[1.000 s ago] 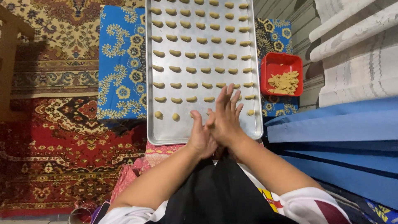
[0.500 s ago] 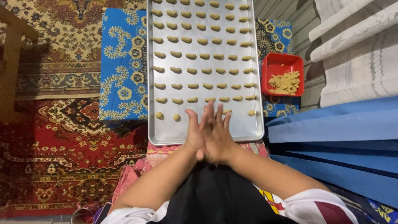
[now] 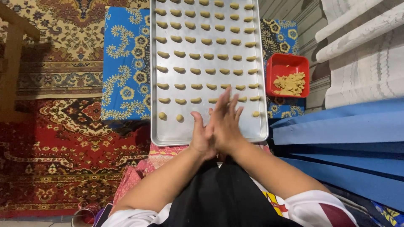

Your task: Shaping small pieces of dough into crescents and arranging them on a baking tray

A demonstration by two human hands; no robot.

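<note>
both grips pressed palm to palm, left hand (image 3: 201, 136), right hand (image 3: 227, 120), fingers toward tray (image 3: 168, 130)

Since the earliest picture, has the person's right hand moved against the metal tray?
Yes. The right hand has slid back toward the tray's near edge, its fingertips now below the last full dough row.

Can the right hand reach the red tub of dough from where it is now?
Probably yes. The right hand is pressed palm to palm with the left hand over the tray's near edge. The red tub lies to its right beside the tray, with nothing between them.
</note>
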